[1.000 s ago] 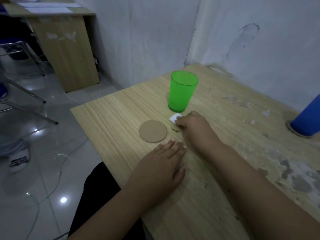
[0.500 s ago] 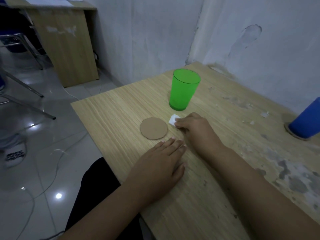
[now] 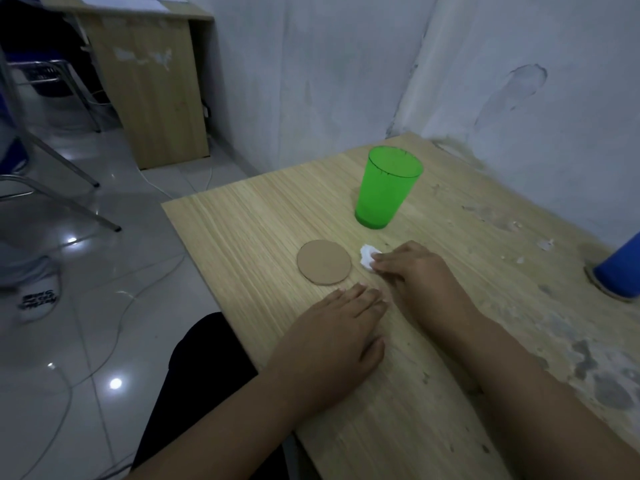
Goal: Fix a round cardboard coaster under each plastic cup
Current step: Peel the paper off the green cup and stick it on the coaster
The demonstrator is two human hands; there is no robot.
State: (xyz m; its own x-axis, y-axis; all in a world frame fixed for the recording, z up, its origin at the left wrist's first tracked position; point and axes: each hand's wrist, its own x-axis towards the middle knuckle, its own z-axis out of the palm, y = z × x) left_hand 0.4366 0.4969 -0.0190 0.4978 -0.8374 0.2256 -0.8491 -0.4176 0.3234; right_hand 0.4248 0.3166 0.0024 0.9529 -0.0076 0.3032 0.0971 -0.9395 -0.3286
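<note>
Two hands work: the right hand pinches a small white sticky lump for the round cardboard coaster, while the left hand rests flat on the table.

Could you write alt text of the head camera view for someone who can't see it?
A person's right hand pinches a small white lump on a wooden table, beside a round cardboard coaster and an upright green cup. The left hand rests flat nearby.
</note>
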